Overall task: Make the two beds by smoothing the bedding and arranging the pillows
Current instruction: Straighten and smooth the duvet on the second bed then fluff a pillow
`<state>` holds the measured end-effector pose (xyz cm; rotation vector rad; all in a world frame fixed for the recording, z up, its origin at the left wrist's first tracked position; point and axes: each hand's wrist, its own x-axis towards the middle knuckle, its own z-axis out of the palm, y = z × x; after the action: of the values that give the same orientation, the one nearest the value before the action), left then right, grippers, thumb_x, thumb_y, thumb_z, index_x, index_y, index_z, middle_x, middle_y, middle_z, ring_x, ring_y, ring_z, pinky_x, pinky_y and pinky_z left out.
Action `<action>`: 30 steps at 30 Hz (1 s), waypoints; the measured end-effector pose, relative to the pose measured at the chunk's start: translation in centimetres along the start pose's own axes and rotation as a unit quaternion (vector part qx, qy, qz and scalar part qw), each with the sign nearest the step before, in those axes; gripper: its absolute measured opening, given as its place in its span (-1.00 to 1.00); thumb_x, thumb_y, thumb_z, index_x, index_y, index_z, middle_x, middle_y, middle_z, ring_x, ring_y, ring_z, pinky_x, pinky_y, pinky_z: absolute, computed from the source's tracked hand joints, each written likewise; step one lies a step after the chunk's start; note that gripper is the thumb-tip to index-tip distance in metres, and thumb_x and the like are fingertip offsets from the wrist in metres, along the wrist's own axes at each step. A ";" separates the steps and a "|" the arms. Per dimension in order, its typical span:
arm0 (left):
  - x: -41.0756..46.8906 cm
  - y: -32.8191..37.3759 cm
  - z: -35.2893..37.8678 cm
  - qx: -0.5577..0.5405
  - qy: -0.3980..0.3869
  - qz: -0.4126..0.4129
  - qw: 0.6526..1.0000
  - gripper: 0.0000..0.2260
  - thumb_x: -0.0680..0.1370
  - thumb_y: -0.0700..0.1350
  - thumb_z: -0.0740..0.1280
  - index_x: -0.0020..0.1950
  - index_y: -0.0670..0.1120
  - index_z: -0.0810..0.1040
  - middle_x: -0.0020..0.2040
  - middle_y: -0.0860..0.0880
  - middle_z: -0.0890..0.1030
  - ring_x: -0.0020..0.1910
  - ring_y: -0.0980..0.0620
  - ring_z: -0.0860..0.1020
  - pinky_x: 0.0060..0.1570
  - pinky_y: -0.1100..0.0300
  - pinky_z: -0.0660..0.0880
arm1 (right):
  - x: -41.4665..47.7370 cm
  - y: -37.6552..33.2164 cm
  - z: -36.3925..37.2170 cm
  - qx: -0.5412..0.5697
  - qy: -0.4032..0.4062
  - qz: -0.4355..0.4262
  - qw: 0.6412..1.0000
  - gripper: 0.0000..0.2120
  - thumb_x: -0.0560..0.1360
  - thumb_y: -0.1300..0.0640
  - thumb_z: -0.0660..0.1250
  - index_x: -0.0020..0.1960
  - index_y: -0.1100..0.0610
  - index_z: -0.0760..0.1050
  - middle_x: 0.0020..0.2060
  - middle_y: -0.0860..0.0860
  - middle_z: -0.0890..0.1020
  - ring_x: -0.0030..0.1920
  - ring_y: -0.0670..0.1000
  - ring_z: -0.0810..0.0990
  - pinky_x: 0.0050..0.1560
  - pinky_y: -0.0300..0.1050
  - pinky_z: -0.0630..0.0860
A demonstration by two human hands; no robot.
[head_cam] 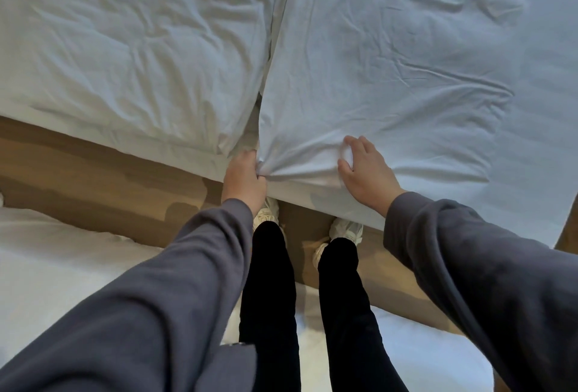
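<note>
- Bed (547, 110), white-sheeted, faces a second bed (62, 266) across brown floor (93, 172).
- Two wrinkled pillows (125, 47) lie side by side, touching, at its near edge.
- Left hand (245, 179) grips the right pillow (391, 63) by its near corner; right hand (366, 172) pinches its fabric.

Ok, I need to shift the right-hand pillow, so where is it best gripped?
Its near edge, coming from the near side. The left hand bunches the right pillow's near-left corner and the right hand pinches further along that edge. The cloth there looks loose enough to gather.
</note>
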<state>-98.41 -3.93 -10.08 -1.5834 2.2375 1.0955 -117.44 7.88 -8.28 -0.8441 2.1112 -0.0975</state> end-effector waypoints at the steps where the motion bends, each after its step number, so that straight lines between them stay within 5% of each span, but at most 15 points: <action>1: 0.1 -0.1 0.3 -0.016 0.035 -0.019 0.999 -0.91 0.47 -0.38 0.21 -0.11 -0.22 0.42 -0.01 -0.17 0.42 -0.05 -0.13 0.40 -0.11 0.22 0.21 | 0.0 0.0 0.1 -0.001 -0.002 -0.001 1.000 -0.52 0.62 0.04 0.10 0.51 0.10 0.16 0.46 0.10 0.24 0.46 0.15 0.22 0.37 0.25 0.28; 5: -0.1 -0.7 -0.1 -0.141 0.140 -0.112 0.974 -0.79 0.45 -0.42 0.17 -0.19 -0.15 0.49 -0.11 -0.10 0.57 -0.15 -0.03 0.43 -0.14 0.36 0.25 | -0.2 0.3 0.2 0.007 -0.009 -0.001 1.000 -0.52 0.62 0.06 0.10 0.51 0.12 0.17 0.47 0.11 0.25 0.48 0.14 0.21 0.39 0.21 0.27; 8: -0.2 -1.6 -0.3 -0.230 0.099 -0.150 0.956 -0.70 0.45 -0.41 0.19 -0.32 -0.02 0.44 -0.28 0.05 0.58 -0.19 -0.04 0.58 -0.08 0.22 0.46 | -0.4 0.3 0.2 0.018 -0.011 0.004 1.000 -0.52 0.62 0.08 0.10 0.51 0.15 0.18 0.45 0.11 0.27 0.45 0.13 0.25 0.39 0.12 0.30; 12: -0.6 -2.8 0.3 -0.307 0.016 -0.214 0.927 -0.72 0.49 -0.40 0.25 -0.20 0.00 0.49 -0.21 0.02 0.60 -0.15 -0.03 0.63 -0.12 0.03 0.60 | -0.4 0.1 0.3 0.021 -0.013 0.002 1.000 -0.52 0.61 0.09 0.11 0.50 0.17 0.19 0.43 0.13 0.30 0.43 0.14 0.27 0.37 0.10 0.31; 16: -0.2 -2.1 1.5 -0.232 -0.057 -0.146 0.960 -0.96 0.48 -0.23 0.37 -0.12 -0.10 0.59 -0.21 -0.11 0.61 -0.19 -0.11 0.55 -0.15 0.07 0.51 | 0.0 0.2 0.4 0.027 -0.019 0.005 0.999 -0.53 0.60 0.10 0.12 0.49 0.16 0.20 0.42 0.11 0.32 0.43 0.13 0.28 0.37 0.09 0.31; 20: -0.1 -1.5 2.2 -0.119 -0.096 -0.083 0.985 -0.88 0.52 -0.20 0.34 0.02 -0.20 0.60 -0.13 -0.12 0.59 -0.11 -0.11 0.51 -0.17 0.17 0.33 | 0.1 0.6 0.3 0.012 -0.026 0.001 1.000 -0.52 0.61 0.10 0.12 0.51 0.15 0.18 0.46 0.11 0.28 0.44 0.14 0.27 0.38 0.08 0.30; 25: 0.5 -2.4 2.5 -0.090 -0.138 -0.094 0.982 -0.76 0.53 -0.17 0.38 0.18 -0.19 0.52 0.11 -0.10 0.47 0.02 -0.08 0.47 0.05 0.15 0.38 | -0.1 0.7 0.2 0.007 -0.035 0.007 0.999 -0.51 0.62 0.09 0.12 0.53 0.13 0.16 0.49 0.12 0.24 0.45 0.15 0.27 0.39 0.08 0.30; 30: 0.8 -1.6 2.5 -0.234 -0.173 -0.185 0.939 -0.96 0.58 -0.20 0.31 0.00 -0.15 0.52 -0.25 -0.06 0.60 -0.50 0.05 0.52 -0.32 0.12 0.49 | 0.0 0.5 -0.1 0.009 -0.036 0.019 0.999 -0.51 0.61 0.09 0.12 0.52 0.12 0.16 0.49 0.13 0.25 0.43 0.15 0.30 0.39 0.06 0.30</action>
<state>-97.94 -3.11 -13.01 -1.7095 1.4453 1.7063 -117.81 8.27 -8.38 -0.7856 2.0560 -0.0646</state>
